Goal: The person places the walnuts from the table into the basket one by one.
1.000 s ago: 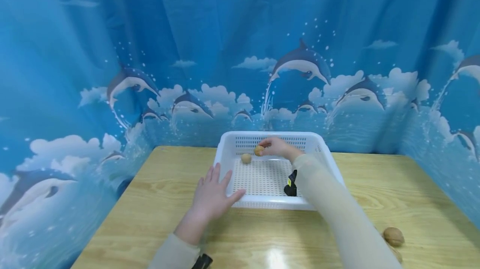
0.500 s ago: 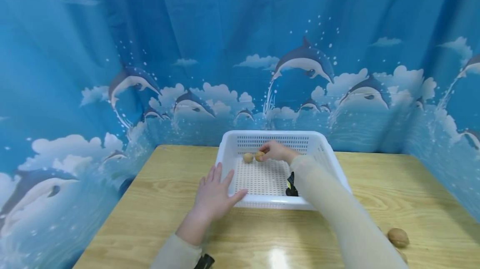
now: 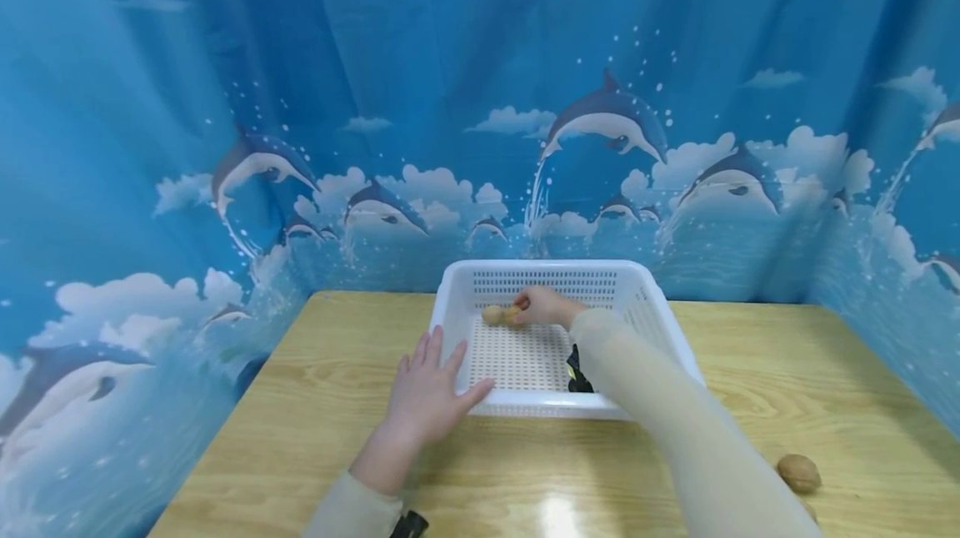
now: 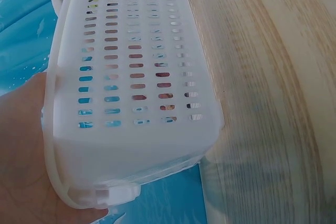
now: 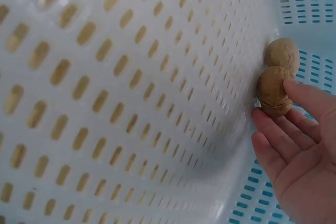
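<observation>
A bench (image 3: 322, 388) with a pale wood grain carries a white slotted basket (image 3: 540, 398), and a blue curtain (image 3: 450, 62) printed with leaping dolphins, clouds and water hangs behind the basket and round to both sides of it. In front of the basket the bench top shows a patch of glare (image 3: 557, 513). The right hand (image 3: 547, 307) reaches into the basket, its grip clamped on a walnut (image 5: 273, 90) between thumb and fingers, low by the basket's floor toward the back left. A second walnut (image 5: 283, 53) sits in the basket just left of the held one, the two seeming to touch. The left hand (image 3: 427, 392) rests at the basket's front left corner, its grip apart with fingers spread. Well to the near right of the basket, a loose walnut (image 3: 798, 473) lies on the bench, with another partly behind the right sleeve (image 3: 660, 404). Compared with one second ago, the held walnut sits lower in the basket, and the gap to its neighbour has closed; the left hand has kept its place on the basket.
</observation>
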### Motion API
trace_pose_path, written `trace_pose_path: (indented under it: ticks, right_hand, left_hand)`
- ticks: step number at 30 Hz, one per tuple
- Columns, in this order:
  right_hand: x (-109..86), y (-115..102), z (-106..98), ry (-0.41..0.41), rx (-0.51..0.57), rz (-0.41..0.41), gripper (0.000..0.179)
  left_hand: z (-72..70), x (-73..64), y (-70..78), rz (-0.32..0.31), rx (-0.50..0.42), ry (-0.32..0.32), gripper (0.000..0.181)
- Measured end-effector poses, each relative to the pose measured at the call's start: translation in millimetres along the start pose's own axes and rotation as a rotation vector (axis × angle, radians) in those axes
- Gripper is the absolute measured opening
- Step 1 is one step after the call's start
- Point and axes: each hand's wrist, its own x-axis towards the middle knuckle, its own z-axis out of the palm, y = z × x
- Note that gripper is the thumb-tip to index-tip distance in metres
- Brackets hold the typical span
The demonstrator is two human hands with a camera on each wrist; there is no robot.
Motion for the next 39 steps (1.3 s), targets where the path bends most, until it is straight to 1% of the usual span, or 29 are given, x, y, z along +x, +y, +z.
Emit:
trace_pose_path:
  ticks: [5, 9, 12, 16, 20, 24, 27, 30, 33, 39]
  right_hand:
    - [-0.6, -0.6, -5.1, -0.02, 0.007, 0.007, 0.04]
    - [-8.9, 0.4, -18.9, -0.039, 0.048, -0.009, 0.041]
    - [-23.2, 0.4, -34.5, -0.046, 0.066, -0.011, 0.042]
    - [-43.7, 0.8, -56.5, -0.05, 0.069, -0.01, 0.045]
    - [-60.1, 2.2, -74.7, -0.075, 0.08, -0.041, 0.05]
    - [-72.7, 4.8, -92.3, -0.099, 0.134, -0.076, 0.057]
    - [-84.0, 6.9, -103.9, -0.108, 0.22, -0.09, 0.059]
    - [-96.2, 9.1, -112.7, -0.111, 0.279, -0.117, 0.059]
    - [-108.6, 13.0, -119.0, -0.101, 0.314, -0.123, 0.062]
    - [-138.2, 25.3, -124.6, -0.071, 0.327, -0.121, 0.068]
  left_hand:
    - [-0.7, -0.8, -0.7, 0.01, 0.0, 0.006, 0.08]
    - [-1.1, -1.2, -0.8, 0.007, 0.008, 0.004, 0.08]
    - [-1.2, -2.3, -0.2, 0.003, 0.004, -0.001, 0.08]
    - [-1.3, -3.2, 0.4, 0.014, -0.007, 0.001, 0.081]
    - [-1.4, -3.6, -0.1, 0.011, -0.015, -0.006, 0.081]
    - [-2.1, -2.5, -1.2, 0.002, -0.019, -0.008, 0.08]
    - [-3.3, -2.2, -0.7, 0.002, -0.018, -0.008, 0.08]
    - [-4.4, -2.8, -0.5, -0.007, -0.022, -0.019, 0.08]
    - [-4.1, -2.9, -0.8, -0.015, -0.031, -0.023, 0.079]
    - [-2.6, -2.2, -0.8, -0.012, -0.043, -0.015, 0.078]
